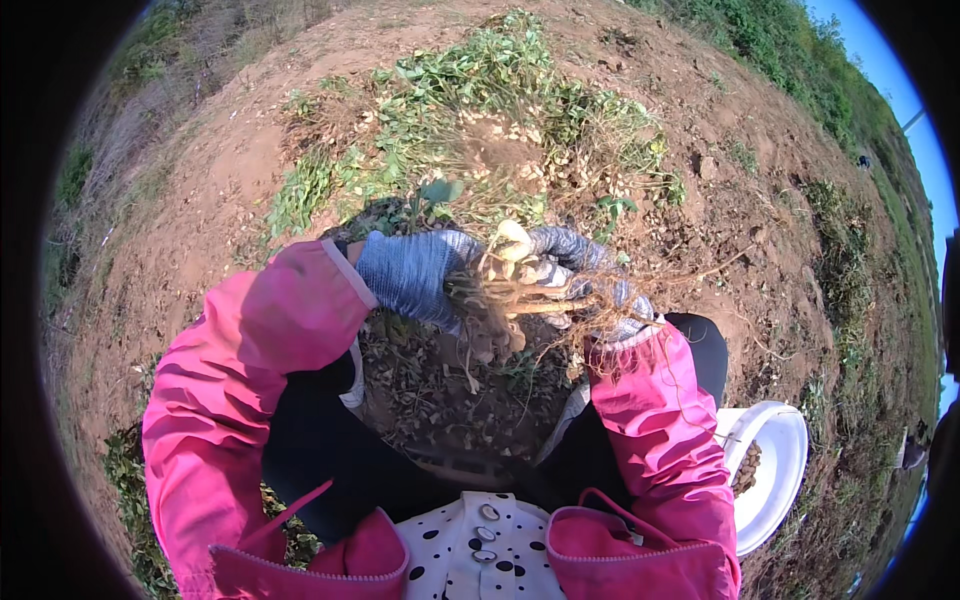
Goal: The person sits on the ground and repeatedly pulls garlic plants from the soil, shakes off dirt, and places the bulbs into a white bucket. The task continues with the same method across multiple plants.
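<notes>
My left hand (420, 274), in a grey-blue knit glove, is closed around the stems of a bunch of peanut plants. The bunch's thin roots (607, 300) trail to the right over my other wrist. My right hand (581, 262), in a matching glove, is at the root end, its fingers around peanut pods (514, 251) on the bunch. Some of its fingers are hidden behind stems and roots. Beyond both hands lies a heap of pulled peanut plants (465, 82) with green leaves and pale pods.
A white plastic bucket (772, 480) with peanuts (748, 469) inside stands beside my right forearm. Dry leaves and soil (465, 405) lie between my feet. A row of plants (840, 255) runs along the right, with green shrubs (780, 52) farther off.
</notes>
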Motion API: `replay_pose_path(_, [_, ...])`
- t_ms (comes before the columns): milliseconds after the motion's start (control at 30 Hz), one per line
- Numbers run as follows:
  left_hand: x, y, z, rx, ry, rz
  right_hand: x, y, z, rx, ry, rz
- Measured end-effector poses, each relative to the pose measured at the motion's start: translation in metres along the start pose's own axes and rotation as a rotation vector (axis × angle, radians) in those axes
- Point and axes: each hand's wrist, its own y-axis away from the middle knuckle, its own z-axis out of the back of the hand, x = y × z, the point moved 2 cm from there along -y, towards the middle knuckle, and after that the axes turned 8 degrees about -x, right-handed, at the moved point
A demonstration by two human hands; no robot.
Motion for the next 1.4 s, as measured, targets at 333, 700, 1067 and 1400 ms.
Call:
replay_pose_path(333, [-0.015, 0.008, 0.004, 0.150, 0.021, -0.025, -0.001, 0.026, -0.015, -0.153, 0.075, -0.235])
replay_pose_path(700, [-0.017, 0.028, 0.005, 0.227, -0.059, 0.188, 0.003, 0.029, 0.020, -0.195, 0.791, 0.123])
replay_pose_path(1067, [-0.024, 0.010, -0.014, 0.272, 0.062, -0.014, -0.001, 0.019, -0.024, 0.089, 0.642, 0.082])
replay_pose_path(1400, [-0.004, 0.001, -0.015, 0.354, 0.219, 0.178, 0.000, 0.021, -0.029, -0.007, 1.516, 0.635])
